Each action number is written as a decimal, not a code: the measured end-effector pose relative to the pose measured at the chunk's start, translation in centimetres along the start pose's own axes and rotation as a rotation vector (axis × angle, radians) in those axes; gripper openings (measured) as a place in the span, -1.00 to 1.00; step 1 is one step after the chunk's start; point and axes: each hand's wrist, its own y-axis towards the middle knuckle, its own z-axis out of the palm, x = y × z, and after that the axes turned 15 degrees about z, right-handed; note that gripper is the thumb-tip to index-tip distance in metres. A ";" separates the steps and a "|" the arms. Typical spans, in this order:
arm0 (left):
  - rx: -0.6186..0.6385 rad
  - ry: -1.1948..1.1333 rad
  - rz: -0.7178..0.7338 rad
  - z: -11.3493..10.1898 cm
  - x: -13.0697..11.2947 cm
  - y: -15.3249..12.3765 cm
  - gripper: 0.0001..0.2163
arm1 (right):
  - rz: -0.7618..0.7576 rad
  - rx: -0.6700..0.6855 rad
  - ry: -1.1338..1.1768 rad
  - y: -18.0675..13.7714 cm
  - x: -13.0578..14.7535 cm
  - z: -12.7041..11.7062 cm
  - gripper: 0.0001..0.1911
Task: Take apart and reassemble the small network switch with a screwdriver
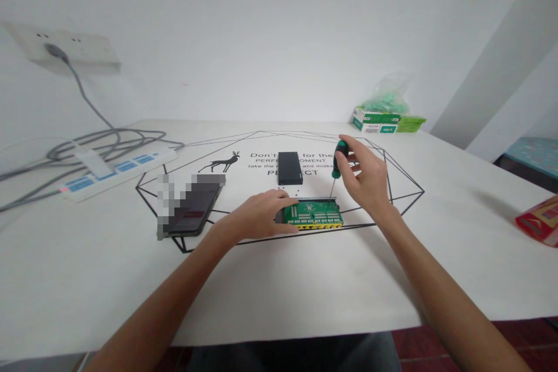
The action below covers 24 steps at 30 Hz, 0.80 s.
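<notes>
A green circuit board (314,215) with a row of yellow parts along its near edge lies in front of me on the white table. My left hand (265,215) grips its left end, thumb at the near side and fingers at the far side. In my right hand (364,171) is a screwdriver (340,158) with a green and black handle, tilted slightly. Its thin shaft points down to the board's right part, where the tip appears to touch. Just beyond the board lie several tiny dark screws (297,190). Behind them rests a flat black case (290,168).
A phone (194,206), partly pixelated, lies to the left. Further left are a power strip (122,171) and coiled grey cables (104,142). Green and white boxes (375,119) with a plastic bag on top stand at the back right. A red package (540,221) sits at the right edge.
</notes>
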 end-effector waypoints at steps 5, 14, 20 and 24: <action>0.017 -0.005 -0.010 -0.2 -0.2 0.0 -0.43 | 0.021 0.012 -0.044 0.1 -0.1 0.0 -0.62; 0.014 -0.009 -0.008 0.0 0.0 0.1 -0.44 | 0.046 0.025 -0.051 0.1 -0.4 0.2 -0.58; 0.014 -0.009 -0.007 0.0 0.2 0.2 -0.43 | 0.031 0.066 -0.027 0.0 -0.4 0.2 -0.56; -0.007 -0.022 0.011 0.1 0.3 0.1 -0.42 | 0.025 0.047 -0.023 0.0 -0.4 0.3 -0.57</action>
